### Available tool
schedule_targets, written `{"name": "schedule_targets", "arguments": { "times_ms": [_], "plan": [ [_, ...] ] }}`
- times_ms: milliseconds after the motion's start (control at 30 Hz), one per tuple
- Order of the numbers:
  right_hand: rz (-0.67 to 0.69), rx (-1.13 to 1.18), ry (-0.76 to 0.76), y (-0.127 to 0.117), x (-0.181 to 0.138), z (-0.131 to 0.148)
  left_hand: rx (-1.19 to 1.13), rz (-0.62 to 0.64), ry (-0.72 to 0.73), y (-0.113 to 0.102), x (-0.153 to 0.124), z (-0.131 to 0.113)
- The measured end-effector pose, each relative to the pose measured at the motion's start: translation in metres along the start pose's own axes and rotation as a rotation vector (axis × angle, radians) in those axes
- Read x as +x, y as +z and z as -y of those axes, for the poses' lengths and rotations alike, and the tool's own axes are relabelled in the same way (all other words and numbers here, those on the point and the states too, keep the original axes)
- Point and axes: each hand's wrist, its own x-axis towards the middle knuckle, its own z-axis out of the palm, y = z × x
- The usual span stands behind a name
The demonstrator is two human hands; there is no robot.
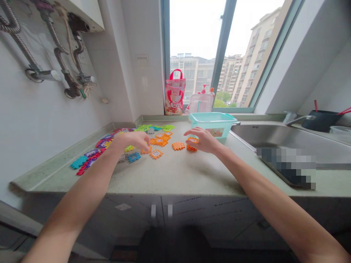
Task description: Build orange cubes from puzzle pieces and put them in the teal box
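**Orange tiles half gathered, the rest of the spread untouched**

From my remote seat I saw both hands out over the grey-green counter (175, 175). The right hand (201, 140) was curled over a small stack of orange tiles (192, 144), fingertips pinched on the top piece, so I judged it was grasping that stack. The left hand (134, 140) hung over the left part of the orange patch, fingers bent down towards an orange tile (146, 150) just beside a yellow-green one (129, 148); whether it actually gripped anything I could not tell, since the knuckles hid the fingertips.

As for progress, I judged the sorting was early. A few loose orange tiles lay between the hands: one with a label (156, 153), one plain (178, 145), and a cluster further back (161, 138). The green tiles (153, 128) near the wall looked grouped, while the red, purple and blue tiles (93, 155) along the left edge lay in a mixed strip. The teal tub (212, 122) stood just behind the right hand, beside the sink (274, 140); its inside was mostly hidden from me, so I could not say how much had gone in
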Motion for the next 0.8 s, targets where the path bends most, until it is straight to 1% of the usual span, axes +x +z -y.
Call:
{"name": "schedule_targets", "arguments": {
  "times_ms": [133,267,333,400,467,500,533,633,667,733,800],
  "plan": [
    [-0.015,-0.006,0.048,-0.001,-0.004,-0.012,-0.028,0.0,0.049,-0.001,-0.005,-0.007],
    [-0.026,-0.011,0.075,-0.004,-0.006,-0.021,0.023,0.016,0.034,0.0,-0.006,-0.012],
    [-0.033,-0.012,0.067,-0.005,-0.006,-0.021,0.041,0.034,0.027,0.003,-0.003,-0.011],
    [-0.058,-0.036,0.04,-0.004,-0.006,-0.015,0.043,0.013,0.009,0.006,0.001,-0.007],
    [-0.077,-0.084,-0.003,0.003,-0.005,-0.001,0.027,-0.049,0.005,0.009,0.007,-0.001],
    [-0.06,-0.104,-0.033,0.01,-0.004,0.009,0.017,-0.098,0.024,0.01,0.01,0.002],
    [-0.028,-0.118,-0.067,0.018,-0.002,0.022,0.008,-0.165,0.056,0.012,0.014,0.005],
    [0.162,-0.089,-0.209,0.053,0.011,0.066,0.006,-0.387,0.174,0.016,0.025,0.013],
    [0.191,-0.064,-0.232,0.065,0.016,0.08,0.009,-0.436,0.21,0.018,0.028,0.015],
    [0.215,-0.028,-0.223,0.085,0.027,0.099,0.01,-0.481,0.27,0.022,0.033,0.019],
    [0.241,0.014,-0.197,0.095,0.035,0.107,-0.013,-0.504,0.303,0.027,0.038,0.022]
  ]
}}
